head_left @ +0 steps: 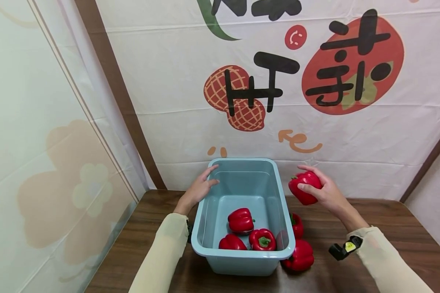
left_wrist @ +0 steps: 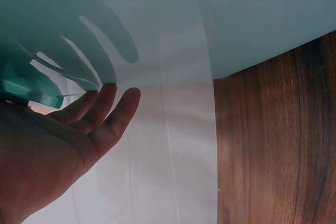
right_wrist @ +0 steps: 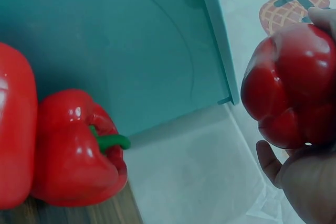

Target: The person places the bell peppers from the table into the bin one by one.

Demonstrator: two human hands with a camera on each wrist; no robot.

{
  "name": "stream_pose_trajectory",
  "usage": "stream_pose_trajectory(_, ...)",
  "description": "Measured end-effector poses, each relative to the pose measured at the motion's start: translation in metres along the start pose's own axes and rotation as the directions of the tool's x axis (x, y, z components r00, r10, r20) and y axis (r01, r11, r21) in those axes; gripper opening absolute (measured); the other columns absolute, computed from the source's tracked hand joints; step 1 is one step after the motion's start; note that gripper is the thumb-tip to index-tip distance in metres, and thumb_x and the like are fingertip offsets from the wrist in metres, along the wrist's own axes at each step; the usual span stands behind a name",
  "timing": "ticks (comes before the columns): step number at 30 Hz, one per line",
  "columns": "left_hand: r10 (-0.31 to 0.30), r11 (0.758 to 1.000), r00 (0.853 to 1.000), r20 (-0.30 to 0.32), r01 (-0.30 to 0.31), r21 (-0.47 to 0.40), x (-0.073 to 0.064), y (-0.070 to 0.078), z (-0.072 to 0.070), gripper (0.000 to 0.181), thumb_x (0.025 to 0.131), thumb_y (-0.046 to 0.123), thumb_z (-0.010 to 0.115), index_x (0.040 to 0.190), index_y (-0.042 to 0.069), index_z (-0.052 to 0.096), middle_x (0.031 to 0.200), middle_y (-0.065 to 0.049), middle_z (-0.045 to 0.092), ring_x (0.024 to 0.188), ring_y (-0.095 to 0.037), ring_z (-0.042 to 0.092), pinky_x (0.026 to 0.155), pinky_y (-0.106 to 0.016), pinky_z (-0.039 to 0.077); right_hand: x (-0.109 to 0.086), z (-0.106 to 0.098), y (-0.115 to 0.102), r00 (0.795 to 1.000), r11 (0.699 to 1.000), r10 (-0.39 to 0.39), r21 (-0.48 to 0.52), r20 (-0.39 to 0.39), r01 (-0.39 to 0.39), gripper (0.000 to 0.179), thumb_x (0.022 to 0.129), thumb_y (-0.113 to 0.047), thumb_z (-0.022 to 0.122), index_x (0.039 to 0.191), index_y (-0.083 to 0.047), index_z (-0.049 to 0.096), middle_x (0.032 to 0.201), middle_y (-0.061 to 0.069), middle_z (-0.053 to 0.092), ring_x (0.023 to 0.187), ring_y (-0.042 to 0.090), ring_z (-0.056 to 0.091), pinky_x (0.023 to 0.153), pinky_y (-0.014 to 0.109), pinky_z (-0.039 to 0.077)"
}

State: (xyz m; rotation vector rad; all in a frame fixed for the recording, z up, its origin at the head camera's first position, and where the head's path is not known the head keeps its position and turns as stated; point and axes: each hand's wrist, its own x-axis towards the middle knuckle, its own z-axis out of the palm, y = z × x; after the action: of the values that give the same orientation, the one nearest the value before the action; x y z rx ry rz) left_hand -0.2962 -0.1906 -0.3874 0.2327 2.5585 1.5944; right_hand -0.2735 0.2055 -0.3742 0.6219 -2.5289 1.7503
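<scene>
A red bell pepper is held in the air by my right hand, right of the light-blue plastic bin. In the right wrist view the thumb and fingers lie on opposite sides of the held bell pepper. My left hand rests at the bin's left rim, thumb and index finger reaching over it. The left wrist view shows the other fingers extended, tips right at the outer wall. Three red bell peppers lie inside the bin, one on its side and one stem-up.
Two more red bell peppers, one nearer and one partly hidden, lie on the wooden table against the bin's right side. A printed white cloth hangs behind the table, and another cloth covers the left side.
</scene>
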Motion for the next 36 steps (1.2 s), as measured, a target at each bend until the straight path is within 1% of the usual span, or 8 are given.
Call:
stream_pose_trajectory(9, -0.004, 1.000, 1.000, -0.006, 0.004, -0.008, 0.000, 0.000, 0.001, 0.058, 0.100, 0.027, 0.048, 0.155, 0.025, 0.032, 0.164, -0.009, 0.019, 0.140, -0.039, 0.035, 0.106, -0.065, 0.035, 0.002, 0.002, -0.007, 0.999, 0.999, -0.033, -0.003, 0.008, 0.033, 0.066, 0.091, -0.019, 0.069, 0.149, -0.018, 0.038, 0.141, 0.017, 0.042, 0.124, 0.039, 0.041, 0.077, 0.032, 0.057)
stream_pose_trajectory(16, 0.000, 1.000, 1.000, -0.002, 0.000, -0.009, 0.001, 0.000, 0.001, 0.057, 0.100, 0.027, 0.047, 0.155, 0.024, 0.032, 0.165, -0.009, 0.017, 0.142, -0.039, 0.031, 0.107, -0.066, 0.032, 0.003, 0.005, -0.016, 0.999, 0.999, -0.046, -0.014, 0.011, 0.047, 0.068, 0.089, -0.018, 0.071, 0.149, -0.018, 0.038, 0.140, 0.016, 0.043, 0.124, 0.038, 0.041, 0.077, 0.031, 0.057)
stream_pose_trajectory(21, 0.002, 1.000, 1.000, 0.000, -0.002, -0.007, 0.001, 0.000, 0.000, 0.057, 0.101, 0.027, 0.047, 0.156, 0.024, 0.032, 0.165, -0.009, 0.017, 0.142, -0.039, 0.032, 0.107, -0.066, 0.033, 0.004, 0.009, -0.025, 0.998, 0.998, -0.067, -0.017, 0.019, 0.067, 0.068, 0.088, -0.018, 0.072, 0.149, -0.017, 0.039, 0.140, 0.016, 0.045, 0.124, 0.038, 0.042, 0.078, 0.031, 0.057)
stream_pose_trajectory(26, 0.004, 1.000, 1.000, -0.003, -0.004, -0.008, 0.002, -0.001, 0.000, 0.057, 0.100, 0.027, 0.047, 0.155, 0.024, 0.032, 0.165, -0.009, 0.017, 0.142, -0.039, 0.032, 0.107, -0.065, 0.033, 0.006, 0.014, -0.032, 0.993, 0.994, -0.108, 0.006, 0.044, 0.107, 0.069, 0.087, -0.015, 0.072, 0.148, -0.016, 0.040, 0.139, 0.016, 0.047, 0.123, 0.035, 0.045, 0.079, 0.032, 0.057)
stream_pose_trajectory(31, 0.007, 1.000, 1.000, -0.004, -0.007, -0.007, 0.002, -0.001, 0.000, 0.057, 0.100, 0.027, 0.048, 0.155, 0.024, 0.032, 0.164, -0.009, 0.017, 0.142, -0.038, 0.032, 0.107, -0.064, 0.034, 0.008, 0.018, -0.036, 0.989, 0.991, -0.130, 0.038, 0.073, 0.127, 0.068, 0.087, -0.012, 0.072, 0.147, -0.015, 0.040, 0.139, 0.015, 0.049, 0.121, 0.030, 0.047, 0.079, 0.034, 0.058)
stream_pose_trajectory(36, 0.006, 1.000, 1.000, -0.004, -0.006, -0.009, 0.002, 0.000, 0.000, 0.057, 0.100, 0.027, 0.048, 0.155, 0.024, 0.032, 0.164, -0.008, 0.017, 0.141, -0.038, 0.033, 0.107, -0.064, 0.034, 0.010, 0.023, -0.040, 0.986, 0.989, -0.146, 0.027, 0.080, 0.144, 0.068, 0.085, -0.011, 0.073, 0.146, -0.014, 0.041, 0.138, 0.016, 0.048, 0.120, 0.034, 0.047, 0.078, 0.034, 0.058)
